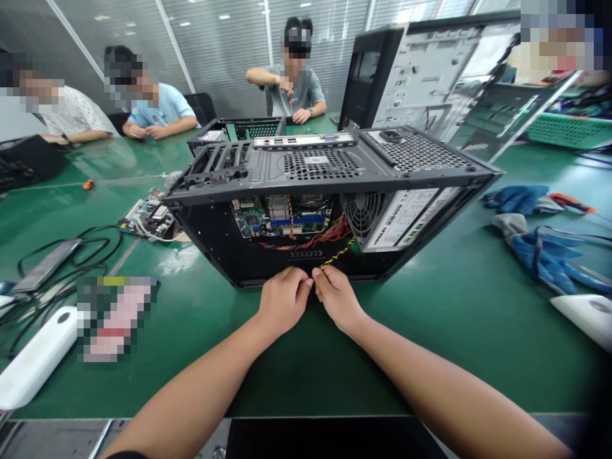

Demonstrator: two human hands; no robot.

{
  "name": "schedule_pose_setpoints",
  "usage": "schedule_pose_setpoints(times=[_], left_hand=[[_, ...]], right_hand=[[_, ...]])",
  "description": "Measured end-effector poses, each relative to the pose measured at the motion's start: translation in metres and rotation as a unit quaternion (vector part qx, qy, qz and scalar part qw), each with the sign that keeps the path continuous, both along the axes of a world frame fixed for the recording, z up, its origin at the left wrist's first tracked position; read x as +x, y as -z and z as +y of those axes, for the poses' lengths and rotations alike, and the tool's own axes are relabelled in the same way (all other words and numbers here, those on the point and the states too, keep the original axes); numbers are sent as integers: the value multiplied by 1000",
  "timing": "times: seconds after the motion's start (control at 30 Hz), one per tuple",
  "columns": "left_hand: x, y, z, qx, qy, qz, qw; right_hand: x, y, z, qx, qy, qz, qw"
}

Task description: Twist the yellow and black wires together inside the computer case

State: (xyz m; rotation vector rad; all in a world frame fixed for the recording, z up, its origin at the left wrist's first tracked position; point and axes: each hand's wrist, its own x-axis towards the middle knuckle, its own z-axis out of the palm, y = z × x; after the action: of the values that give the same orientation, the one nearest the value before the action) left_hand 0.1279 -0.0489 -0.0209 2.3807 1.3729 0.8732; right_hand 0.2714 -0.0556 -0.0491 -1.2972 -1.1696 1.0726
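Hands meet at the near edge of a black computer case (268,172) lying on its side on the green table (430,331). The left hand (283,299) and the right hand (336,296) are closed, fingertips pinching the end of a yellow and black twisted wire (338,254). From the hands, the wire runs up toward 1 o'clock, to the fan (356,213) inside the case. Blue gloves (549,252) lie at 3 o'clock. At 10 o'clock sits a loose circuit board (148,218). Three other people sit at 12 o'clock, far across the table
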Motion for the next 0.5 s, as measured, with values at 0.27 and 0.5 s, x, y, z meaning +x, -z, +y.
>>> schedule_pose_setpoints(times=[0.27,0.5], left_hand=[[-1,6,0,54,5,1,999],[0,8,0,69,2,5,998]], right_hand=[[0,-2,0,-5,9,24,1000],[-1,-4,-1,-7,8,33,999]])
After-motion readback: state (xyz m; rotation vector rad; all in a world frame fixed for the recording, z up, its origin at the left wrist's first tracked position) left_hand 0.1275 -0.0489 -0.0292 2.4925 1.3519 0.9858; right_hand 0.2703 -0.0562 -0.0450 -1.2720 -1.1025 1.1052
